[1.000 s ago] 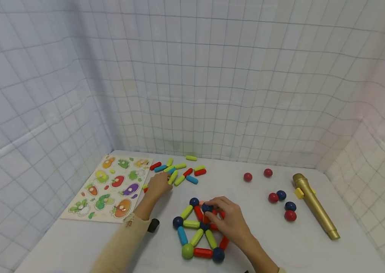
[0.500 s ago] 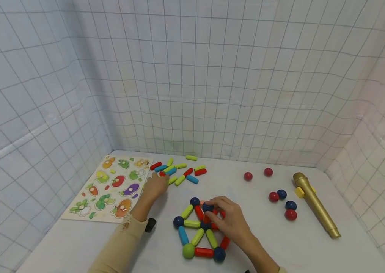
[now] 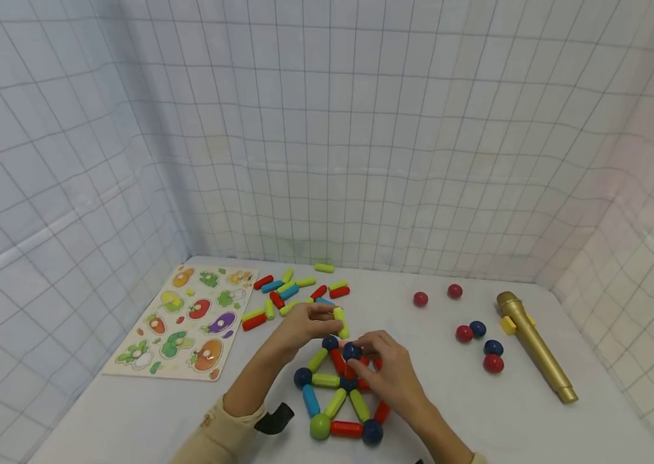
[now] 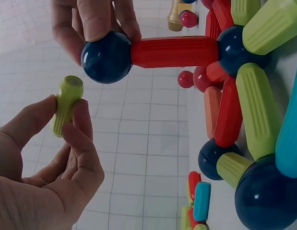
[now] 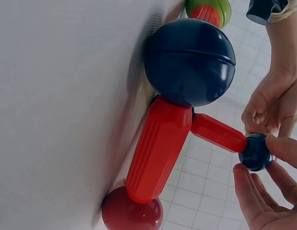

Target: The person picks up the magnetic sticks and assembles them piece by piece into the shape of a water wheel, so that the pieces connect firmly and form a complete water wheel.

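Observation:
My left hand [image 3: 302, 327] pinches a lime-green magnetic rod [image 4: 66, 108] between thumb and fingers, raised behind the flat wheel of rods and balls. One end of this rod points up in the left wrist view. With thumb and fingertips, my right hand [image 3: 393, 374] grips a dark blue ball [image 5: 255, 152]. That ball sits on top of a red rod [image 4: 174, 51], which stands up from the wheel's blue centre ball [image 3: 348, 384]. Green, red and blue rods form the spokes and rim, with a green ball [image 3: 319, 426] at the near left corner. My right hand hides the wheel's right side.
Loose red, blue and green rods [image 3: 254, 321] lie at the back left beside a vegetable puzzle board [image 3: 129, 361]. Red balls [image 3: 421, 299] and dark blue balls [image 3: 493, 348] are scattered to the right, near a gold toy microphone [image 3: 538, 351]. Gridded white cloth walls surround the table.
My left hand has left the loose rods and come right, close to the raised blue ball, carrying a green rod. My right hand keeps its hold on the ball in the same spot.

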`<state>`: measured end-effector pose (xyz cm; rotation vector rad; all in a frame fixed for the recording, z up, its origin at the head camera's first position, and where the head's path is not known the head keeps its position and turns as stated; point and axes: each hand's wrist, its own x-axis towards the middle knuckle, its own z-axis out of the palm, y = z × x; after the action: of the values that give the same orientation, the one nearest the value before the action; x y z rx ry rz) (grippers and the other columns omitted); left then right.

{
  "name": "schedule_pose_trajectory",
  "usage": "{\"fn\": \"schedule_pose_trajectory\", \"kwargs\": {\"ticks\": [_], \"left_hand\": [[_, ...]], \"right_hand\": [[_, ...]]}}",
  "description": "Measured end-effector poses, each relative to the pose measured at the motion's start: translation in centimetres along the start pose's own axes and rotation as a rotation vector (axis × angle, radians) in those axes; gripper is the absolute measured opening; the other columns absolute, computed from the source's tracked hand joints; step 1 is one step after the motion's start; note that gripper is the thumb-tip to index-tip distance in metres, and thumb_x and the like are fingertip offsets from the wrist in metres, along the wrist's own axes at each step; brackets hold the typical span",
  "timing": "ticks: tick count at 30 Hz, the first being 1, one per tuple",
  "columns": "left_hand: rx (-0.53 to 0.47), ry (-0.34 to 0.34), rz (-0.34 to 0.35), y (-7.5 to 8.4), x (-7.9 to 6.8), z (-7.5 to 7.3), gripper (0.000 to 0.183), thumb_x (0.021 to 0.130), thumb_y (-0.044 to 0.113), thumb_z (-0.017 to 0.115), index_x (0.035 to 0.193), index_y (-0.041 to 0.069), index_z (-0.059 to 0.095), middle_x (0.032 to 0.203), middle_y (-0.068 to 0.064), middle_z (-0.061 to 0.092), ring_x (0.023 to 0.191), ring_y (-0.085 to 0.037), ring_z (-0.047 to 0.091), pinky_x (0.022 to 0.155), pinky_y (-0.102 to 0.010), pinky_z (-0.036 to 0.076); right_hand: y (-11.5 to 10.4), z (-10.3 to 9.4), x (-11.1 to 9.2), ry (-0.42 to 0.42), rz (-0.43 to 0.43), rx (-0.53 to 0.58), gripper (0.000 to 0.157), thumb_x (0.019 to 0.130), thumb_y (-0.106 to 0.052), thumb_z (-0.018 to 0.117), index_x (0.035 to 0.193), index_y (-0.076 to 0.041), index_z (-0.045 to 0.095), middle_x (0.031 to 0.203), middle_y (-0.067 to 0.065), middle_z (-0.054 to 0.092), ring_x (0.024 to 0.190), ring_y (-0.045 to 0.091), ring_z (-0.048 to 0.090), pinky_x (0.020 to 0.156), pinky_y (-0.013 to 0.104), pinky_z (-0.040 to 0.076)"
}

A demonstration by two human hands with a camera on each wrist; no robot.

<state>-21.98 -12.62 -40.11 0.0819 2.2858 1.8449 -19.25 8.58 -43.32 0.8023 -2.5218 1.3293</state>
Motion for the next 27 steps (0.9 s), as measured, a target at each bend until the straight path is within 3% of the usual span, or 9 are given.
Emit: {"fn": "schedule_pose_trajectory", "kwargs": {"ticks": [8, 13, 16, 18, 23, 25, 27], "left_hand": [[-0.005, 0.023, -0.009, -0.7, 0.4, 1.0, 0.053, 0.087, 0.026, 0.073, 0.129, -0.003, 0.058, 0.116, -0.016, 0.064, 0.099, -0.019, 0.063, 0.093, -0.04, 0.054], [0.011, -0.055, 0.01, -0.8, 0.6, 0.6, 0.057, 0.089, 0.029, 0.071, 0.133, -0.003, 0.054, 0.121, -0.016, 0.062, 0.104, -0.019, 0.062, 0.096, -0.04, 0.053], [0.095, -0.097, 0.023, -0.9, 1.1, -0.6, 0.053, 0.091, 0.03, 0.068, 0.133, 0.0, 0.055, 0.123, -0.019, 0.062, 0.105, -0.025, 0.064, 0.097, -0.043, 0.052], [0.24, -0.02, 0.023, -1.4, 1.9, -1.7, 0.046, 0.091, 0.029, 0.067, 0.128, 0.002, 0.06, 0.117, -0.018, 0.066, 0.098, -0.025, 0.067, 0.09, -0.041, 0.054], [0.719, 0.337, -0.012, -3.7, 4.9, -4.5, 0.025, 0.089, 0.019, 0.069, 0.108, 0.003, 0.068, 0.098, -0.013, 0.07, 0.08, -0.022, 0.065, 0.07, -0.036, 0.053], [0.835, 0.38, -0.017, -4.4, 6.1, -5.2, 0.021, 0.088, 0.015, 0.069, 0.105, 0.003, 0.068, 0.097, -0.013, 0.069, 0.082, -0.023, 0.063, 0.071, -0.037, 0.053], [0.888, 0.358, -0.011, -4.9, 7.2, -5.4, 0.022, 0.087, 0.015, 0.07, 0.105, 0.003, 0.068, 0.1, -0.014, 0.068, 0.086, -0.025, 0.062, 0.073, -0.039, 0.054]], "right_hand": [[0.1, 0.2, -0.2, 0.014, -0.021, 0.05, 0.026, 0.077, -0.009, 0.081, 0.098, -0.013, 0.066, 0.097, -0.003, 0.062, 0.08, 0.019, 0.067, 0.074, 0.03, 0.059], [0.0, 0.0, -0.1, 0.03, -0.026, 0.043, 0.025, 0.077, -0.009, 0.081, 0.096, -0.013, 0.065, 0.096, -0.003, 0.063, 0.081, 0.016, 0.067, 0.074, 0.03, 0.059], [0.0, -0.1, -0.1, 0.032, -0.03, 0.037, 0.026, 0.077, -0.009, 0.081, 0.097, -0.013, 0.066, 0.096, -0.003, 0.063, 0.082, 0.013, 0.067, 0.074, 0.029, 0.059], [0.0, 0.0, -0.1, 0.026, -0.03, 0.031, 0.026, 0.077, -0.01, 0.081, 0.098, -0.013, 0.066, 0.096, -0.003, 0.063, 0.081, 0.013, 0.067, 0.074, 0.028, 0.059], [0.1, 0.1, -0.1, 0.021, -0.026, 0.016, 0.025, 0.078, -0.011, 0.081, 0.098, -0.013, 0.066, 0.097, -0.004, 0.063, 0.082, 0.016, 0.067, 0.075, 0.025, 0.058], [0.2, 0.1, -0.1, 0.024, -0.024, 0.008, 0.025, 0.078, -0.011, 0.081, 0.098, -0.013, 0.066, 0.097, -0.004, 0.063, 0.082, 0.015, 0.067, 0.075, 0.023, 0.058], [0.2, 0.0, -0.1, 0.026, -0.023, -0.008, 0.025, 0.078, -0.012, 0.081, 0.098, -0.014, 0.066, 0.097, -0.005, 0.063, 0.082, 0.012, 0.065, 0.075, 0.02, 0.057]]}}
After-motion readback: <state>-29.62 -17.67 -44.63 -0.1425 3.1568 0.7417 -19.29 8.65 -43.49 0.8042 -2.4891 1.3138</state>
